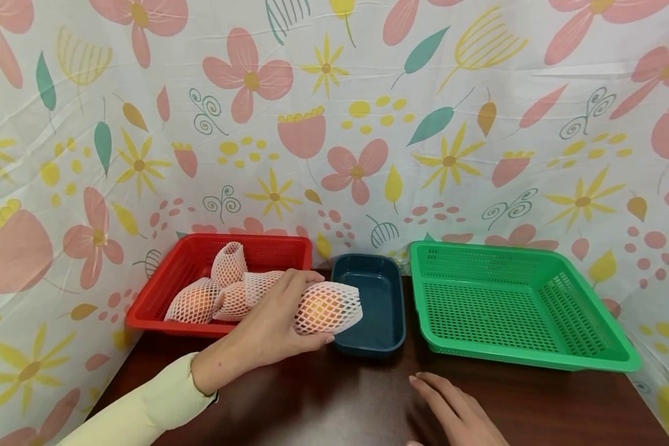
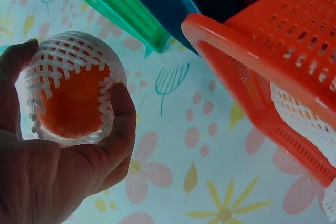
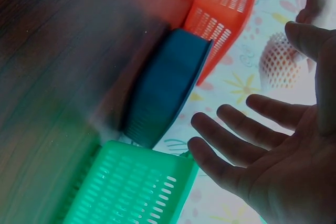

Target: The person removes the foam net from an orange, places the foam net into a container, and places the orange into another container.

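My left hand [image 1: 270, 325] grips a round orange-coloured fruit [image 1: 324, 308] in a white foam net sleeve, held up between the red basket and the blue tray. In the left wrist view, thumb and fingers curl round the sides of the netted fruit [image 2: 76, 90], and bare orange skin shows at the sleeve's open end. My right hand [image 1: 459, 412] holds nothing, its fingers spread, over the near side of the table. The red basket [image 1: 156, 328] contains several more netted fruits [image 1: 196, 301], partly hidden behind my left hand.
A dark blue tray [image 1: 376, 310] stands in the middle, between the red basket and a wide green basket [image 1: 474, 241] on the right. All rest on a dark brown table [image 1: 362, 396]. A flowered curtain [image 1: 362, 124] hangs close behind and at both sides.
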Demonstrator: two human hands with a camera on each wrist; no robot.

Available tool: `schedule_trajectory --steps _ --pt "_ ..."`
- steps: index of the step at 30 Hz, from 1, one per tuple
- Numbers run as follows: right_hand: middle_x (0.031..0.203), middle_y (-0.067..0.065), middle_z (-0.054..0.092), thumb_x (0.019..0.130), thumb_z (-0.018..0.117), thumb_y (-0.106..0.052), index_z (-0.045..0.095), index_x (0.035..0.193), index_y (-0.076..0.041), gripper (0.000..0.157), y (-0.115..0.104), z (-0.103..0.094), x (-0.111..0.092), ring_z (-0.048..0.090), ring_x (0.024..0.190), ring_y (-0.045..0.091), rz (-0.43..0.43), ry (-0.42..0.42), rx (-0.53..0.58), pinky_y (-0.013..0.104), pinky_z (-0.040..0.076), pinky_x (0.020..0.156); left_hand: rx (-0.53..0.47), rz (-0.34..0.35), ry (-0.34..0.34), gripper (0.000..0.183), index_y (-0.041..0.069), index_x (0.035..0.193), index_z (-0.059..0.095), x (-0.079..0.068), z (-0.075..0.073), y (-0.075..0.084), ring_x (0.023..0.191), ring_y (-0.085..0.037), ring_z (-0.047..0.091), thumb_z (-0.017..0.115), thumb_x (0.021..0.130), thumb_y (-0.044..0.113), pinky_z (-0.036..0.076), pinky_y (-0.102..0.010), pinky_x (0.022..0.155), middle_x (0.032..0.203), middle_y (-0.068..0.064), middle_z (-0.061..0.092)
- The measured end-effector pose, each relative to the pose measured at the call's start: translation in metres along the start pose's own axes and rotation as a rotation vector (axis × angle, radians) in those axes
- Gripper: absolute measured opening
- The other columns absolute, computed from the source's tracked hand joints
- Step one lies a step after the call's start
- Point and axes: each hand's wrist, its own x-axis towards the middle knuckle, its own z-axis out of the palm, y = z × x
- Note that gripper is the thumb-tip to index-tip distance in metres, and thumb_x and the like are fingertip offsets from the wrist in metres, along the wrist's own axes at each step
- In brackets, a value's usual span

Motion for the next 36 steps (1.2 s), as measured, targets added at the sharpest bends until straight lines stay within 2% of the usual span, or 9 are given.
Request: schedule_trajectory --steps 13,22,30,36 --pt "0.145 -0.004 0.058 0.078 0.092 -0.05 0.056 0.153 -0.022 0.087 -0.001 -0.003 0.004 0.065 0.116 0.012 -0.02 0.023 -0.013 0.041 0.057 0.084 -0.044 0.067 0.014 0.088 0.026 0.148 0.047 -0.011 0.01 0.007 0.121 -0.001 0.047 0.095 0.076 0.045 0.055 -0.031 0.099 0.134 0.012 0.053" --pt "0.146 -0.006 0.057 0.078 0.092 -0.049 0.052 0.156 -0.026 0.091 -0.001 -0.005 0.006 0.063 0.119 0.01 -0.025 0.035 -0.018 0.034 0.053 0.088 -0.111 0.049 -0.011 0.09 0.035 0.151 0.044 -0.018 0.017 0.011 0.124 0.0 0.047 0.094 0.077 0.048 0.055 -0.031 0.102 0.141 0.018 0.05" --pt "0.148 -0.003 0.055 0.083 0.088 -0.05 0.049 0.158 -0.025 0.088 -0.001 -0.01 0.013 0.061 0.121 0.012 -0.047 -0.028 -0.019 0.044 0.056 0.087 -0.185 0.019 -0.02 0.09 0.04 0.151 0.042 -0.026 0.025 0.009 0.121 -0.001 0.051 0.092 0.077 0.054 0.054 -0.034 0.103 0.139 0.023 0.052" --pt "0.149 -0.01 0.052 0.084 0.086 -0.055 0.049 0.158 -0.03 0.086 -0.006 -0.015 0.017 0.058 0.124 0.009 -0.009 -0.043 -0.046 0.041 0.055 0.09 -0.272 -0.018 -0.035 0.089 0.046 0.151 0.041 -0.032 0.031 0.013 0.123 -0.003 0.052 0.091 0.078 0.056 0.055 -0.036 0.103 0.141 0.026 0.051"
